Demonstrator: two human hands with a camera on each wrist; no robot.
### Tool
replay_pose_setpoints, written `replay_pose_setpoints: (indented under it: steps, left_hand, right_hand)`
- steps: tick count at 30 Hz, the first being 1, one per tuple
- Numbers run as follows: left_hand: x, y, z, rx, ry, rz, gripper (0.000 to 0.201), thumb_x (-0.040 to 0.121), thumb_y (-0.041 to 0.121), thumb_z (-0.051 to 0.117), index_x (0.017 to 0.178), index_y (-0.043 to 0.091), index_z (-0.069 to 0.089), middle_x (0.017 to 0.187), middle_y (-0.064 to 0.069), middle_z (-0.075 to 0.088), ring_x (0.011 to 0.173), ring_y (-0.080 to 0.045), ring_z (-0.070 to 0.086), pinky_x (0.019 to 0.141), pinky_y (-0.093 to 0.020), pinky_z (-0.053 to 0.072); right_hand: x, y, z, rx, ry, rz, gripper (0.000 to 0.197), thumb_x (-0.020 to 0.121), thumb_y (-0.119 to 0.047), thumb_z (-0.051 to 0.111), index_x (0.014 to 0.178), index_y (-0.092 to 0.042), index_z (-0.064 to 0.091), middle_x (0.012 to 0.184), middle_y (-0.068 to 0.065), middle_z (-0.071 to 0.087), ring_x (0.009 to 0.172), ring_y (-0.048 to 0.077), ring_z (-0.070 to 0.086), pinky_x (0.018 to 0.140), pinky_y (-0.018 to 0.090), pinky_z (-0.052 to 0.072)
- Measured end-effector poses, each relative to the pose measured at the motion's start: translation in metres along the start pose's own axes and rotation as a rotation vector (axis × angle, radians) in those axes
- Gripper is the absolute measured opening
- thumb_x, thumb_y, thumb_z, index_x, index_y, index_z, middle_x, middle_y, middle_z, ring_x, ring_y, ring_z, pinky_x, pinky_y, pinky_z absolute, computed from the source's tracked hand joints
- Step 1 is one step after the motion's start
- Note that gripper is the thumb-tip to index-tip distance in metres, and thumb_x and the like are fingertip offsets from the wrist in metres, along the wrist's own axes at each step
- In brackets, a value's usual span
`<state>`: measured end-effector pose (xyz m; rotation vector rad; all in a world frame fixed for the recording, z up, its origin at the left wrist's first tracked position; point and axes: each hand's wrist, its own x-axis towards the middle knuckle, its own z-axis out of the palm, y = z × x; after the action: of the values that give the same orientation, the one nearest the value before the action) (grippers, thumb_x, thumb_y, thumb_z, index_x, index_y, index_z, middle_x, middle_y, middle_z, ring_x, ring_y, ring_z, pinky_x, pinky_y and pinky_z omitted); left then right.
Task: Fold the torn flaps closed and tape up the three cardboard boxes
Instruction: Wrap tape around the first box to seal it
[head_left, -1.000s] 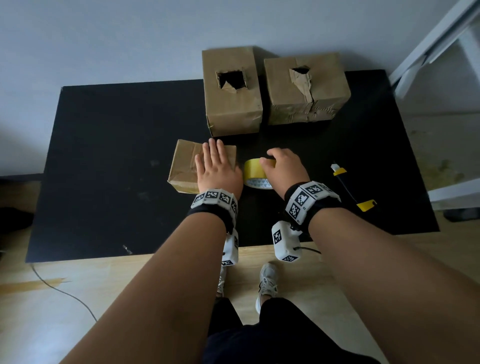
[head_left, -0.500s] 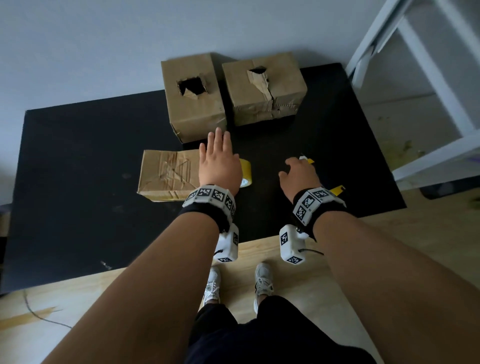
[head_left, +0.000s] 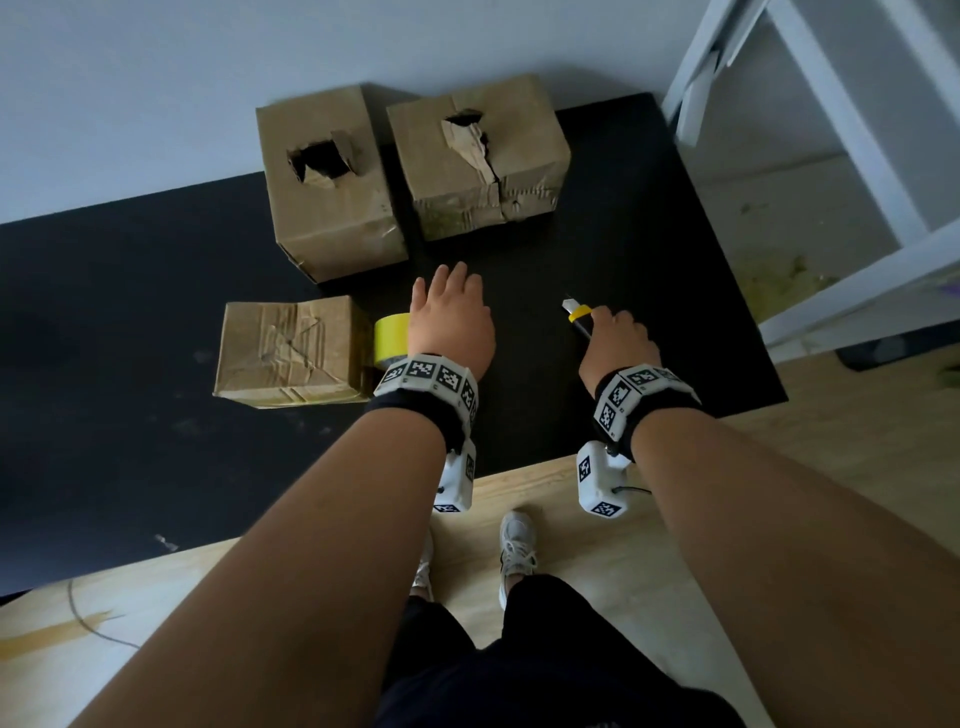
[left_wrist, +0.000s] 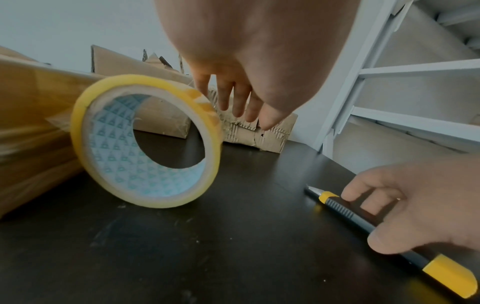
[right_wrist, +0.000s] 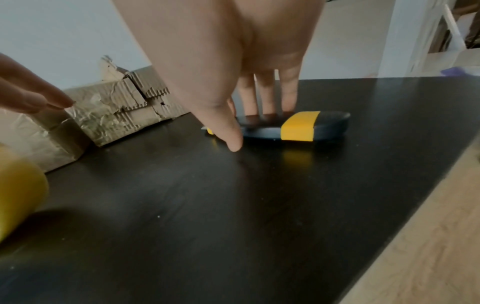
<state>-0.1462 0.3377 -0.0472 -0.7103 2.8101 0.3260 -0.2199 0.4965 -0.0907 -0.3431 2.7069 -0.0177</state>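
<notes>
Cardboard: box by left hand (head_left: 451, 327) looking taped, two boxes beyond hands still torn. Left hand hovering open, right hand (head_left: 618, 343) gripping cutter (head_left: 579, 318).

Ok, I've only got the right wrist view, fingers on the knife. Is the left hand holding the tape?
Observer: No. The left hand is open and grips nothing. The tape stands on edge right beside the near box.
Operator: The thumb hides the knife's front. Is the blade out?
Observer: The left wrist view shows a short metal tip past the yellow collar of the knife.
Operator: And the far boxes, are their tops shut?
Observer: No. The head view shows a torn hole in the top of both the left box and the right box.
</notes>
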Motion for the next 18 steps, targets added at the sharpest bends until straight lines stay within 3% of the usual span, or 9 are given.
replay_pose_setpoints:
  steps: [5,8,13,18]
  left_hand:
    - [-0.002,-0.005,-0.001,-0.017,0.025,-0.016,0.049,0.102,0.026,0.038,0.149,0.015,0.03,0.16,-0.004,0.021,0.148,-0.022,0.012,0.121,-0.042,0.008]
    - [-0.005,-0.015,-0.005,-0.035,0.044,-0.036,0.047,0.103,0.024,0.035,0.149,0.015,0.031,0.16,-0.004,0.021,0.148,-0.022,0.013,0.121,-0.042,0.008]
    - [-0.016,-0.045,-0.014,-0.065,0.094,-0.055,0.046,0.102,0.015,0.034,0.147,0.013,0.034,0.159,-0.005,0.024,0.148,-0.022,0.015,0.121,-0.041,0.011]
    - [-0.035,-0.087,-0.019,-0.08,0.101,-0.081,0.049,0.101,0.012,0.033,0.15,0.013,0.03,0.16,-0.005,0.021,0.148,-0.023,0.013,0.121,-0.039,0.01]
  right_hand:
    - [0.0,-0.002,-0.001,-0.028,-0.069,-0.018,0.058,0.091,-0.014,0.061,0.143,-0.014,0.034,0.137,0.017,0.042,0.126,0.033,0.045,0.096,0.043,0.045]
    - [-0.002,-0.013,-0.008,0.007,-0.143,0.013,0.059,0.091,-0.022,0.063,0.142,-0.014,0.035,0.138,0.018,0.041,0.126,0.034,0.046,0.095,0.043,0.045]
    - [-0.014,-0.047,-0.024,0.2,-0.142,0.039,0.04,0.1,-0.026,0.045,0.136,-0.008,0.041,0.133,0.016,0.049,0.115,0.032,0.055,0.078,0.037,0.041]
    - [-0.037,-0.086,-0.035,0.319,-0.115,-0.015,0.035,0.102,-0.023,0.042,0.134,-0.01,0.044,0.12,0.012,0.058,0.103,0.026,0.06,0.075,0.035,0.044]
